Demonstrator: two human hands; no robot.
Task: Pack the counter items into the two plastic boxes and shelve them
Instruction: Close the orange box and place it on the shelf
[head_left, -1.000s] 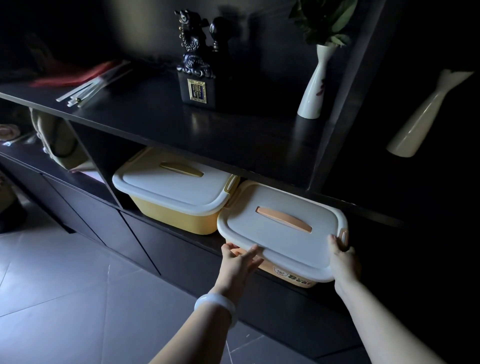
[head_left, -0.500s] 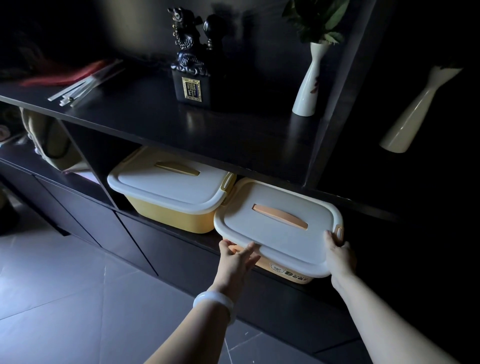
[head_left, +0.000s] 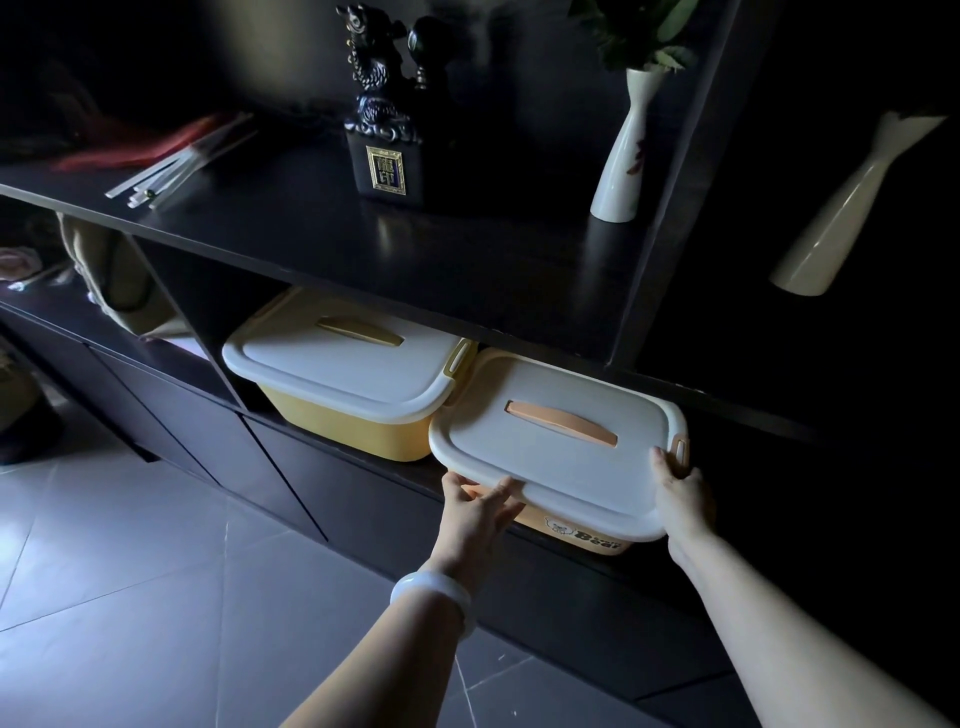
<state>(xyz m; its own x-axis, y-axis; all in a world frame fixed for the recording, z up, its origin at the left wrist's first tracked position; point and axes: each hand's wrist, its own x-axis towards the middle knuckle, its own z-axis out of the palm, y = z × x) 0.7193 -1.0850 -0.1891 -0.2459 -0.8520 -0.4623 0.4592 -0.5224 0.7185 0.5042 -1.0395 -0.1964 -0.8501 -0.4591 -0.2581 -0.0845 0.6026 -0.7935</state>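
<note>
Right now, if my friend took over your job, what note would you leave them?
Left hand: fingers straight, pressing the front edge of the orange box near its left corner.
Right hand: gripping the box's right front corner beside the latch.
Orange box: lid on, resting in the lower shelf opening, front part jutting out past the shelf edge.
Yellow box: lid on, in the same opening, to the left and further in.
Done: both boxes closed, yellow one shelved.
Left: probably push the orange box fully in beside the yellow one, then let go.
</note>
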